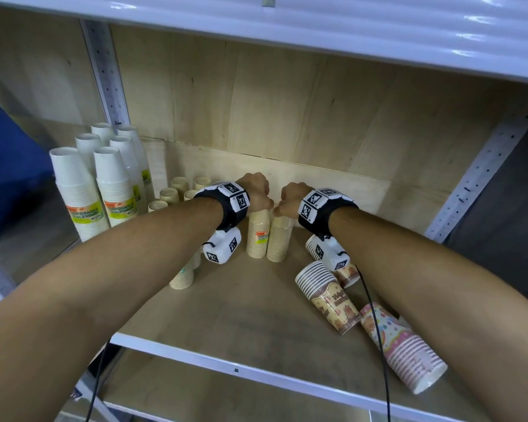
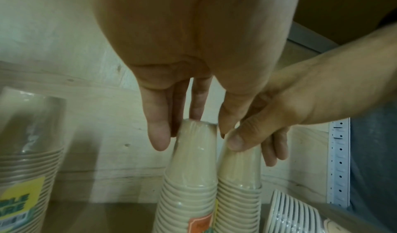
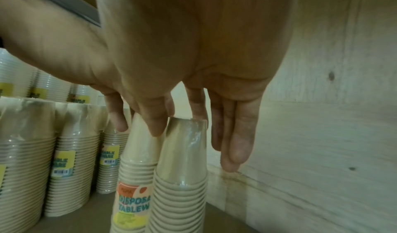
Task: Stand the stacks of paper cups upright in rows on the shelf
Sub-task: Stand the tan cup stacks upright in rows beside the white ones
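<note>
A: Fingers status? Left hand (image 1: 256, 190) fingers (image 2: 158, 135) point down around the top of the left tan stack (image 1: 258, 236), thumb one side, fingers the other. A light pinch, as far as I can tell.

B: Right hand (image 1: 290, 199) the same on the right tan stack (image 1: 279, 239): thumb (image 2: 238, 140) in front, fingers (image 3: 238, 145) hanging behind the top. Both stacks upright, touching, mid-shelf (image 1: 226, 306) near the back panel.

A: My read: the step is seating this pair in the row. Keep the grip at the top light, since the wrap looks slippery. Press straight down so the bases sit flat, then let go one hand at a time.

B: Agreed. Tall and narrow, so they'd tip easily. Slide them, don't lift, toward the other tan stacks (image 1: 177, 193) on the left.

A: Looks: inverted cups, ribbed rims low down, clear film. The left one has an orange and yellow label (image 3: 133, 206); no label shows on the right one.

B: White stacks (image 1: 113, 184) stand at far left. The printed stacks (image 1: 329, 296) still lie on their sides at right, and so does a pink one (image 1: 406, 351).
</note>
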The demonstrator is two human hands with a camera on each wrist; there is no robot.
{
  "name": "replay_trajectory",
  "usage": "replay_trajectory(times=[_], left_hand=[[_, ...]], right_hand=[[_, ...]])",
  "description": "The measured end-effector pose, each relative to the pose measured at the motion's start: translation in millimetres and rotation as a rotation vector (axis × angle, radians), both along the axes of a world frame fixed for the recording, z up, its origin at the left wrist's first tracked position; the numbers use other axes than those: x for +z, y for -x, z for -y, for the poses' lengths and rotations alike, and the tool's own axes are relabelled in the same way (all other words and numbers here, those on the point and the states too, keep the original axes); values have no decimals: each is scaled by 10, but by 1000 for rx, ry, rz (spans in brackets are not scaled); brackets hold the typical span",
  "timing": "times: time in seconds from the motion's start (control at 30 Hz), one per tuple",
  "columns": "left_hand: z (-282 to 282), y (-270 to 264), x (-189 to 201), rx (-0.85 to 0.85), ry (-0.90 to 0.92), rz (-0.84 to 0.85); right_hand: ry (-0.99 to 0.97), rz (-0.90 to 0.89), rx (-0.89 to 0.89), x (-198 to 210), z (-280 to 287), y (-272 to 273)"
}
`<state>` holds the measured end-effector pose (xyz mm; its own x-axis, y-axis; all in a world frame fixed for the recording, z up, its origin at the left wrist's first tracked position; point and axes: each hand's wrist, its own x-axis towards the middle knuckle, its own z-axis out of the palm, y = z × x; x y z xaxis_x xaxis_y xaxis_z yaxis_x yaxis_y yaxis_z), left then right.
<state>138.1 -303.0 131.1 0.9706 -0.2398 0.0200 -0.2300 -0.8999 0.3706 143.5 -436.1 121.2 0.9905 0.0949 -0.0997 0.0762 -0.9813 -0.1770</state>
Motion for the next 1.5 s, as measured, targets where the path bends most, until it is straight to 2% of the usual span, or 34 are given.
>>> replay_trajectory(times=[0.1, 0.27, 0.57, 0.67, 0.97, 1.3, 1.5], left_hand=[[-14, -10, -8, 20, 20, -17], [0, 13, -8, -28, 14, -31], [26, 3, -10, -19, 33, -5], [43, 7, -4, -29, 18, -14], [48, -5, -27, -13, -38, 27], [36, -24, 39, -99, -140, -27], [-5, -41, 146, -149, -213, -142]], right_hand=[[-3, 30, -20, -26, 13, -16], [4, -51, 42, 7, 2, 9], [51, 5, 8, 62, -25, 17], [86, -4, 57, 62, -28, 16], [29, 9, 16, 93, -25, 22], [8, -53, 82, 146, -73, 35], [49, -51, 90, 201, -71, 98]])
